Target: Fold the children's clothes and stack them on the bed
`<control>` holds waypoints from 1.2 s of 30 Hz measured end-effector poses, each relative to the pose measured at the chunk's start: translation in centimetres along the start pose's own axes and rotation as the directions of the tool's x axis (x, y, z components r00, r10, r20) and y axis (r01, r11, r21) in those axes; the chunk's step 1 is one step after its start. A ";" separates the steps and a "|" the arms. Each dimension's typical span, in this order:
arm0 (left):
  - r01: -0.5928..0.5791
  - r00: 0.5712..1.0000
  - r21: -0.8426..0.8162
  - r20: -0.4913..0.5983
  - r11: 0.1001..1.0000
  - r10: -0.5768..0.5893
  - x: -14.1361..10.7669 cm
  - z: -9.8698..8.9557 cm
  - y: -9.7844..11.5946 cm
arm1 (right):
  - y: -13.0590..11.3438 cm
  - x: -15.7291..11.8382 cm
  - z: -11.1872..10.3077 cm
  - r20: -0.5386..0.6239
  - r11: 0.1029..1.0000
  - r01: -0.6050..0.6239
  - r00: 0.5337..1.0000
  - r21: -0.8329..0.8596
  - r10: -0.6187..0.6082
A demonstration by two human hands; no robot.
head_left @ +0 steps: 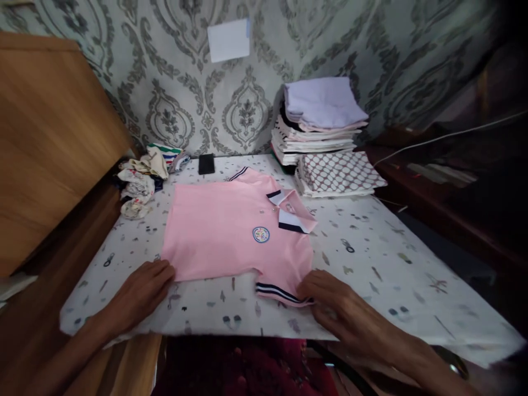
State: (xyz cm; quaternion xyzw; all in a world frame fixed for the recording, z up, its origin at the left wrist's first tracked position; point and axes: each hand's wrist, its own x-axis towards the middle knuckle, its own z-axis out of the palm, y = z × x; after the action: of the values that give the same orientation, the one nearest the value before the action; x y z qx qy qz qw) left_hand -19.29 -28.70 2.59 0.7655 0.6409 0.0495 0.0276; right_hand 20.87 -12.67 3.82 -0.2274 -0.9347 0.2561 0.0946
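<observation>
A pink polo shirt (214, 231) lies spread out face up on the table, its collar pointing right and its hem to the left. The collar is white with dark bands, the sleeves have striped cuffs, and a round badge sits on the chest. At the hem's near corner, my left hand (150, 283) has its fingers closed on the cloth. My right hand (330, 297) pinches the near sleeve by its striped cuff. The fingertips of both hands are partly hidden against the fabric.
A patterned white cloth (363, 264) covers the table. Folded clothes (322, 126) are stacked at the back right, and crumpled clothes (140, 181) lie at the back left. A dark flat object (207, 164) rests near the wall. Wooden furniture (53, 137) stands left.
</observation>
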 end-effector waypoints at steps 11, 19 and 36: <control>0.060 0.986 -0.187 0.166 0.981 -0.028 -0.1 -1.8 0.5 | 3.3 -1.8 0.3 0.075 0.998 -0.063 0.995 0.015 0.062; -0.076 0.993 -0.175 -0.101 0.982 0.059 9.2 0.1 0.3 | -0.4 8.3 0.4 0.064 0.988 0.141 0.987 0.058 -0.144; 0.221 0.968 0.194 0.074 0.956 -0.239 7.7 -2.0 -7.1 | -6.2 16.8 7.9 0.288 0.806 0.527 0.755 0.268 -0.589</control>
State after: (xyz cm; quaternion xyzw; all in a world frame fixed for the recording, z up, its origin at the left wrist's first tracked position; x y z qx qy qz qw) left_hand -25.09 -19.88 4.13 0.6865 0.7253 -0.0507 -0.0070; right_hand 1.50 -12.88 1.34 0.1221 -0.9353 0.3317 0.0144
